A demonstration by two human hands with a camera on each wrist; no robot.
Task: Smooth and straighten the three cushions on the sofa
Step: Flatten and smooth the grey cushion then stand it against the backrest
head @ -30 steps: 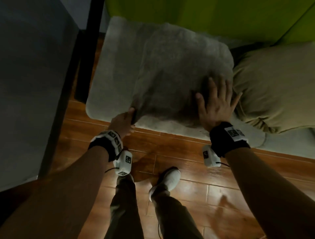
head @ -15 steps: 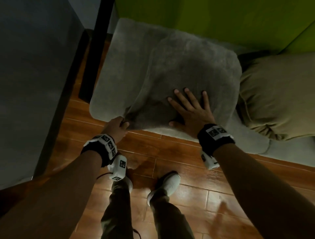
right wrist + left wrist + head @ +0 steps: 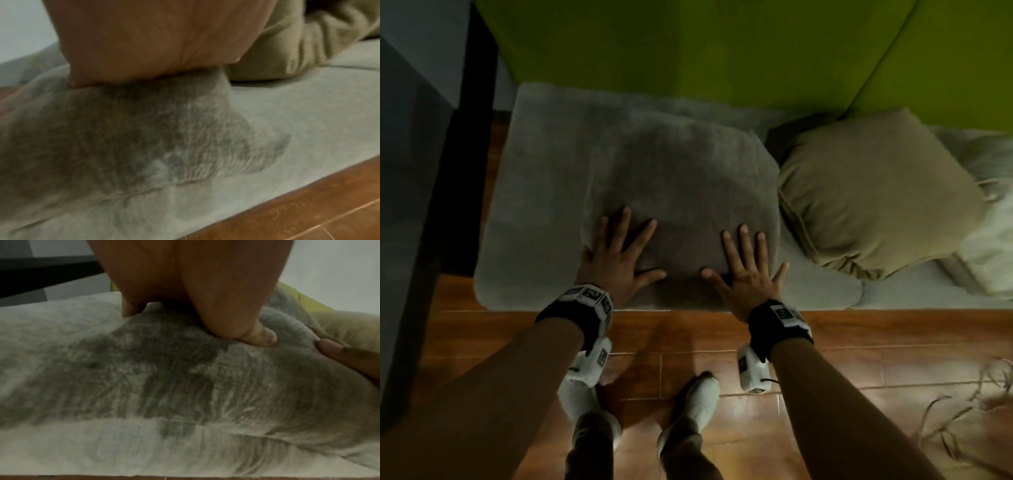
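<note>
A grey plush cushion [image 3: 681, 178] lies flat on the grey sofa seat [image 3: 530, 192], its far edge against the green backrest [image 3: 688, 51]. My left hand [image 3: 619, 253] presses flat on its near left part, fingers spread and straight. On the near right part my right hand [image 3: 750, 263] also lies flat with fingers spread. A tan cushion [image 3: 873, 198] sits tilted to the right, touching the grey one. Further right a pale cushion [image 3: 993, 240] is cut off by the frame edge. The left wrist view shows my palm and thumb [image 3: 261, 337] sunk into the grey cushion [image 3: 164, 378].
The wooden floor [image 3: 859, 342] runs along the sofa's front edge, where my white shoes [image 3: 698, 401] stand. A dark post [image 3: 472, 144] and a grey wall [image 3: 407, 171] stand at the left. Tangled cords [image 3: 969, 404] lie on the floor at right.
My left hand has let go of the cushion's near left corner and now lies flat on it. My right hand has slid to the near right part. The cushion sits squarer.
</note>
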